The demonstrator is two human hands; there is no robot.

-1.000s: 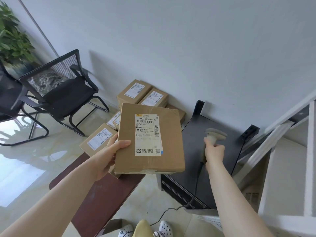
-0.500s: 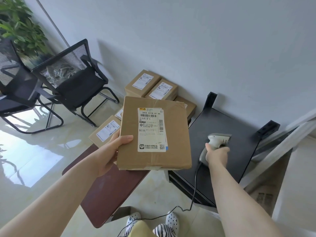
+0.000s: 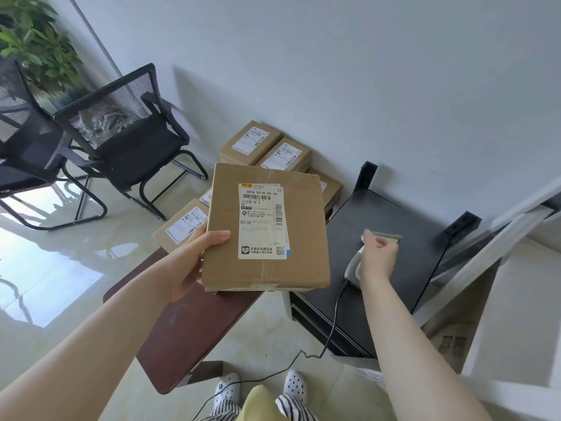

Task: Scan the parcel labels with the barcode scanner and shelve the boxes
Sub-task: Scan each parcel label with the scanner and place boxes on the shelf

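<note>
Nearest to me, the person's feet in white perforated clogs [image 3: 294, 381] are standing on the pale glossy floor [image 3: 60, 268], with a thin black cable [image 3: 334, 323] trailing across it between them and climbing toward the scanner.

The left hand [image 3: 188, 262] is holding up a flat cardboard parcel [image 3: 267, 229] at its left edge, the grip closed on it with the thumb lying over the top face and the fingers tucked underneath. The parcel is facing upward, its white shipping label [image 3: 262, 221] showing barcodes and a small QR code near the bottom corner. It is hovering above the end of a dark reddish-brown table [image 3: 194, 329], not touching it.

To the right, the right hand [image 3: 376, 256] is wrapping its grip around the handle of the grey barcode scanner [image 3: 355, 265], the fingers curling round it. The scanner's head [image 3: 385, 237] is pointing away from the person, and it is sitting over the top of a black shelf [image 3: 394, 238] just beside the table. Whether the scanner is resting on the shelf or lifted clear I cannot tell.

Beyond the held parcel, more brown boxes [image 3: 249, 142] with white labels are lying on the far part of the table, near the pale wall [image 3: 334, 71]. Further left, two black mesh chairs [image 3: 127, 138] are standing on the floor, and a leafy green plant [image 3: 33, 41] is showing in the far corner. A white frame [image 3: 501, 238] is slanting along the right side.
</note>
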